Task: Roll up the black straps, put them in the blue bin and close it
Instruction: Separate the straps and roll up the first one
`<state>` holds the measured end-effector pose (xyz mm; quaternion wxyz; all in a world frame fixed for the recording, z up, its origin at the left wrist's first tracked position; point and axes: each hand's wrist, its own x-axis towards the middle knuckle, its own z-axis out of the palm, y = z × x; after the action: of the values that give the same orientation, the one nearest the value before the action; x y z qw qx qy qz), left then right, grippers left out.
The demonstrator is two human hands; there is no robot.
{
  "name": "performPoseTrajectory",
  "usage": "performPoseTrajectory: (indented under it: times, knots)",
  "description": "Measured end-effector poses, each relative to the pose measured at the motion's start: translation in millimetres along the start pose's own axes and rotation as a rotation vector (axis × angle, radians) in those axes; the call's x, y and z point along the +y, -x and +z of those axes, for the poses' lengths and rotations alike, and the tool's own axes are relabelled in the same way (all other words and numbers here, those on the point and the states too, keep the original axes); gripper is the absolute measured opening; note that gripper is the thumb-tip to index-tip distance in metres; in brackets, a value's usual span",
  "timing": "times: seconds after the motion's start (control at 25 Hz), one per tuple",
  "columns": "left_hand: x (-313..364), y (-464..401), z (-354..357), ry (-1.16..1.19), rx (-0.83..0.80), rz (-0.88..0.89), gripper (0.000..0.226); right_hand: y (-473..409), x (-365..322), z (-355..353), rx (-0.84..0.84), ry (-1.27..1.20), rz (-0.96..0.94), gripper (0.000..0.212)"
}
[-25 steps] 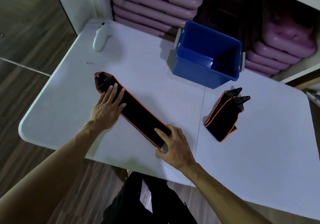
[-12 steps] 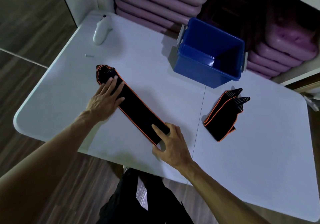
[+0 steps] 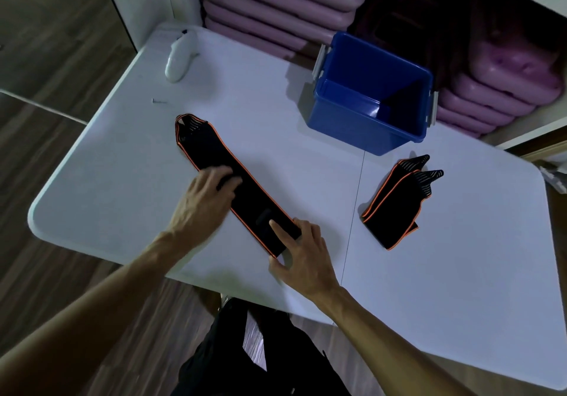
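Long strap [image 3: 254, 199]: we saw it flat on the table [image 3: 276, 104], running diagonally across frame centre.
Left hand [image 3: 204, 200]: fingers bent onto the strap's middle, blurred; we could not tell whether it gripped.
Right hand [image 3: 305, 257]: fingers straight, pressing the strap's lower end.
Folded straps [image 3: 394, 211]: right of centre, below the open blue bin [image 3: 352, 128].

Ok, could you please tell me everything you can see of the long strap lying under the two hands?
The long strap is black, fabric-like, with thin orange edging. It lies flat and unrolled, diagonally on the white table. Its far left end tapers and shows grey ribbed lines. The left hand rests on its middle, fingers bent and blurred, so any grip is unclear. The right hand lays a straight forefinger on the near end, thumb at its corner.
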<state>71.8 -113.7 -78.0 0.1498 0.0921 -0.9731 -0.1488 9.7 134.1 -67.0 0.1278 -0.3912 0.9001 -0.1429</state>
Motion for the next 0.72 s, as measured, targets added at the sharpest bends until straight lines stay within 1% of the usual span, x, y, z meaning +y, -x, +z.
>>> performPoseTrajectory:
  times: [0.08, 0.16, 0.2, 0.24, 0.28, 0.36, 0.44, 0.48, 0.6, 0.72]
  knots:
    - [33, 35, 1, 0.072, -0.016, 0.078, 0.028, -1, 1, -3, -0.028, -0.021, 0.008, 0.078]
    - [53, 62, 4, 0.12, -0.048, 0.093, 0.026, 0, 6, -9, -0.1, -0.073, -0.005, 0.093]
    - [61, 71, 5, 0.127, -0.067, 0.088, 0.027, 0, 11, -13, -0.142, -0.136, -0.028, 0.098]
    - [68, 77, 6, 0.125, -0.077, 0.082, 0.028, 0, 18, -18, -0.18, -0.224, -0.051, 0.099]
    - [75, 81, 7, 0.122, -0.077, 0.078, 0.028, -1, 26, -23, -0.211, -0.313, -0.074, 0.095]
    - [92, 84, 10, 0.121, -0.071, 0.053, 0.027, -6, 45, -31, -0.247, -0.404, -0.136, 0.076]
    - [105, 83, 17, 0.116, -0.089, 0.008, 0.03, -14, 61, -35, -0.258, -0.353, -0.251, 0.057]
    - [111, 82, 20, 0.103, -0.098, -0.024, 0.034, -18, 68, -36, -0.257, -0.275, -0.34, 0.053]
    - [124, 81, 28, 0.035, -0.117, -0.104, 0.043, -31, 84, -34, -0.197, -0.03, -0.588, 0.053]
    - [130, 77, 29, -0.013, -0.066, -0.129, 0.039, -44, 86, -29, -0.108, 0.064, -0.74, 0.048]
